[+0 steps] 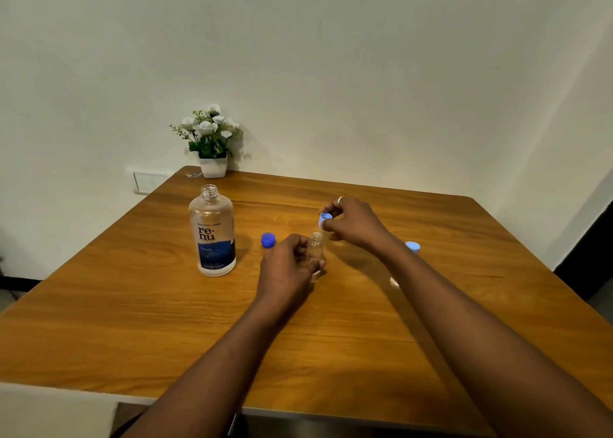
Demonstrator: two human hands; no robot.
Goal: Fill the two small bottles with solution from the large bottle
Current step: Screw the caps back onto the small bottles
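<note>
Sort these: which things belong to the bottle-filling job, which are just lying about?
Job: large bottle, dark blue cap, open small bottle in left hand, light blue cap in right hand, capped small bottle behind right forearm.
Lying about: flower pot, wall socket.

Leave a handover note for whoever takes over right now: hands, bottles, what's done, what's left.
Left hand grips a small bottle, upright and uncapped.
Right hand pinches its light cap just above the neck.
Large bottle stands open at left, with its dark cap on the table beside it.
Second small bottle is mostly hidden behind the right forearm and looks capped.
Done: large bottle opened. Fill levels of the small ones cannot be told.
Left: likely pouring into both, then recapping.
</note>
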